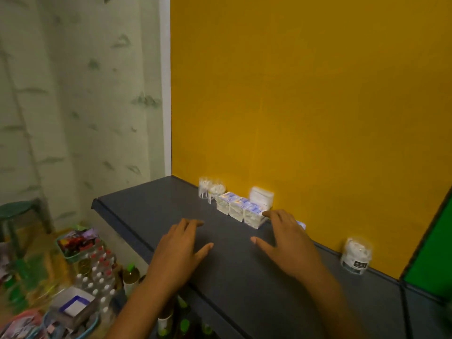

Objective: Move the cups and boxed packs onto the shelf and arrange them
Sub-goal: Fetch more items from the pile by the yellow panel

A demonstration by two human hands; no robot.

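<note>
With both hands empty over the shelf, you are between placements.
Left hand and right hand show spread fingers; three boxed packs sit by the yellow wall, cups beside them; next, fetch more stock.

The room is dim, with a warm yellowish cast. The yellow wall is the brightest surface, evenly lit and without glare. Below it, the dark shelf carries only faint, soft shadows. Motion blur smears the whole picture, worst among the bottles on the floor left of the shelf. Straight edges bow toward the frame's borders, a wide-angle distortion. Nothing appears sharply focused.
</note>
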